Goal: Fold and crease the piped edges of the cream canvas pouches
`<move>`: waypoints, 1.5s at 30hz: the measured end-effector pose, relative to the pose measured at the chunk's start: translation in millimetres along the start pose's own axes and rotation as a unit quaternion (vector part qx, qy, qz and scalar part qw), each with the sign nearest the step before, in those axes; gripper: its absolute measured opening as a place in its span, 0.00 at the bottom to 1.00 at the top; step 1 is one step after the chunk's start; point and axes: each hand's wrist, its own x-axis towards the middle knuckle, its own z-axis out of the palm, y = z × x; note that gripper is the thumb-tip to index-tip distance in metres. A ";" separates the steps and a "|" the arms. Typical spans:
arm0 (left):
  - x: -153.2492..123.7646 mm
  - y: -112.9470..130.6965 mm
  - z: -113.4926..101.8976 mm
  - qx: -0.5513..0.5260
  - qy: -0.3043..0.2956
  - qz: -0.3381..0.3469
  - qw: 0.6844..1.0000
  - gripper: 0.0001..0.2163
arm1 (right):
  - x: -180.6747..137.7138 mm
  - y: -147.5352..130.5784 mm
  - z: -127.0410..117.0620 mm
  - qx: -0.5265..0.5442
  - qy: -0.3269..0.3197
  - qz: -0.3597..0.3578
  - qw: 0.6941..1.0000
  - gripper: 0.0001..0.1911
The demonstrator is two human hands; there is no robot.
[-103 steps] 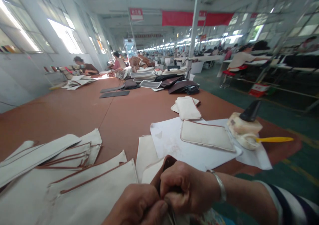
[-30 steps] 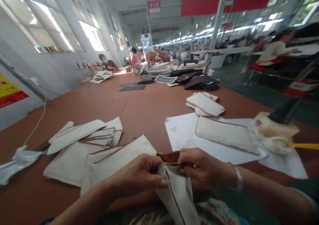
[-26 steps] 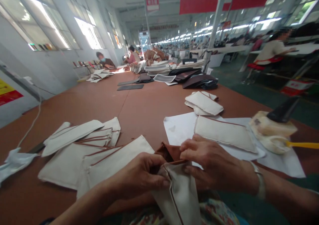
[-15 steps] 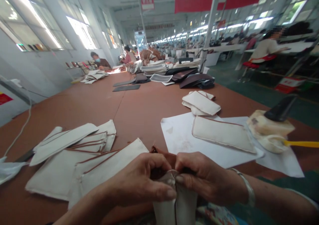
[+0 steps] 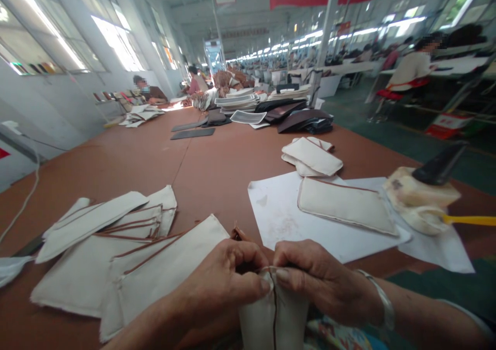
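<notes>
Both hands pinch the top end of a cream fabric piece (image 5: 258,319) with a dark brown seam down its middle, held upright at the table's near edge. My left hand (image 5: 220,277) has its thumb pressed on the piece, left of the seam, with the fingers curled behind the top edge. My right hand (image 5: 318,277), with a pale bangle at the wrist, grips the same end just right of the seam. The fabric's lower part runs out of view. Beside my left forearm lie several cream pieces with brown edging (image 5: 170,267), loosely overlapped.
On the right, white paper sheets (image 5: 267,200) carry a cream piece (image 5: 344,205) and a stained block-like container (image 5: 422,189) with a black object and yellow handle. Behind them is a small cream stack (image 5: 312,156). Piled panels (image 5: 240,104) stand at the far end; people sit beyond.
My left thumb has moved up from lower on the fabric to its top end, close to the right thumb. The view has shifted slightly.
</notes>
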 end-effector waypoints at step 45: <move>-10.5 -13.6 22.1 -0.190 0.043 -0.099 0.976 0.06 | -4.2 4.2 1.8 0.016 0.021 -0.131 0.991 0.05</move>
